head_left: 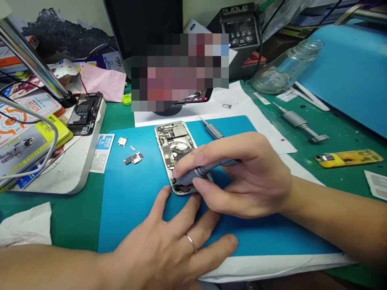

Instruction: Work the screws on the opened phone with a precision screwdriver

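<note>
An opened smartphone [169, 151] lies on a blue mat [133, 213], its inner parts bare. My right hand [250, 177] grips a grey screwdriver [193, 174], its tip down at the phone's near-left corner. With fingers spread, my left hand [181, 241] rests on the mat and touches the phone's near edge; a ring is on one finger. Left of the phone lie small loose parts: a metal shield [122, 141] and a dark bracket [133, 158]. Beyond the phone is a second grey screwdriver [211, 128].
On the left, a white stand [81, 177] bears another opened phone [86, 112] and battery boxes [33, 149]. To the right lie a third screwdriver [299, 121] and a yellow tool [347, 158]. A glass jar [287, 66] stands farther back. A pixelated patch hides part of the rear.
</note>
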`<state>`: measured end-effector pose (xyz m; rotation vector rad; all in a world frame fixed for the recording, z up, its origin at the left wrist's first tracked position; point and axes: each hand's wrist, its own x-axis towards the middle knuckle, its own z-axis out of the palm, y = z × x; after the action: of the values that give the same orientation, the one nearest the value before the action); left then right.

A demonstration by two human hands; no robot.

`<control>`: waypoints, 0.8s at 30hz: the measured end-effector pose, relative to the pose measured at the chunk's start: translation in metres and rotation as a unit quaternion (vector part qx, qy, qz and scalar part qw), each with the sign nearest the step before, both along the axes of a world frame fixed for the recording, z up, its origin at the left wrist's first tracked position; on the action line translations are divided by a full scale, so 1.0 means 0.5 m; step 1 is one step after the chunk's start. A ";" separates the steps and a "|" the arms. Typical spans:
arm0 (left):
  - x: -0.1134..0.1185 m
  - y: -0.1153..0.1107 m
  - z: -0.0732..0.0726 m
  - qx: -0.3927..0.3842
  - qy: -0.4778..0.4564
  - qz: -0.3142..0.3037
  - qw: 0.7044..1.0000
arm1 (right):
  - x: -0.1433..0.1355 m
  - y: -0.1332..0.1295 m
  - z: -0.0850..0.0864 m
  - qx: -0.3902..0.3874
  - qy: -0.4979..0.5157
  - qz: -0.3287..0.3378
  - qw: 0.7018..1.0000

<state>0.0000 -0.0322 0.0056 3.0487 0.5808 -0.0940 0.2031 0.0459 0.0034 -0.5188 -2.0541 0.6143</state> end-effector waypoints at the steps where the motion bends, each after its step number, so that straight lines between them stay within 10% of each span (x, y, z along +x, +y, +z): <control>1: 0.000 0.000 -0.001 0.000 -0.001 0.000 1.000 | 0.000 0.001 0.000 0.002 -0.002 -0.002 1.000; 24: -0.007 -0.015 -0.003 0.057 -0.006 0.006 0.998 | -0.006 0.008 0.012 0.046 0.078 -0.117 0.989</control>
<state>-0.0036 -0.0396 0.0042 3.1530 0.6261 -0.0422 0.1999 0.0498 0.0096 -0.6262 -1.8325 0.4062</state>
